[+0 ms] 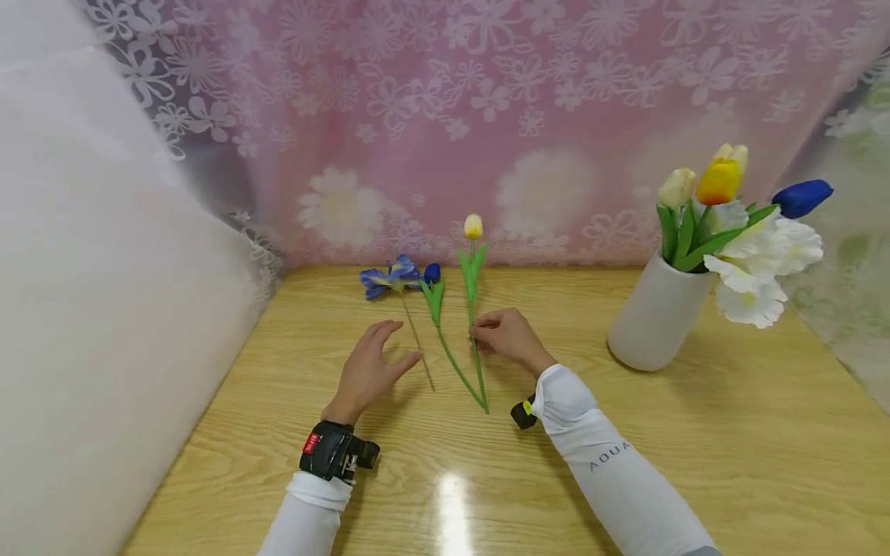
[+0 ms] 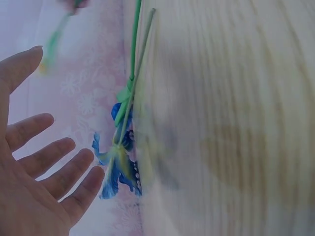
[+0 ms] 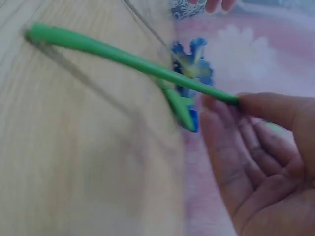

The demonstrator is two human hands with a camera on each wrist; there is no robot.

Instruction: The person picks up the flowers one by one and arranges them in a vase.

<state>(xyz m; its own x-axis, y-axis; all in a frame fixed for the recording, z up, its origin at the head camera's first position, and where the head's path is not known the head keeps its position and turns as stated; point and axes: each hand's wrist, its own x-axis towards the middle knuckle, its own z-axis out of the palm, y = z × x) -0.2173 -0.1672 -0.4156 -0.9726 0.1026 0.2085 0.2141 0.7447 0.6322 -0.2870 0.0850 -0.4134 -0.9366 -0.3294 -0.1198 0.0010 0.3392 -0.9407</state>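
My right hand (image 1: 511,337) pinches the green stem of a pale yellow tulip (image 1: 473,227) between thumb and fingertips. In the right wrist view the stem (image 3: 123,60) slants past the fingers, its lower end over the wood. My left hand (image 1: 368,371) holds nothing, its fingers spread apart in the left wrist view. Just beyond it lies a blue iris (image 1: 392,278) with a thin stem, its ruffled petals (image 2: 115,172) toward the cloth. Between the iris and the held tulip is a blue tulip (image 1: 433,273), whose stem end meets the yellow tulip's stem in the head view.
A white vase (image 1: 650,316) stands at the right of the wooden table (image 1: 229,463). It holds cream and orange-yellow tulips (image 1: 720,182), a blue tulip (image 1: 803,198) and white ruffled flowers (image 1: 754,262). Pink floral cloth (image 1: 417,154) hangs along the back, white cloth (image 1: 90,270) at the left.
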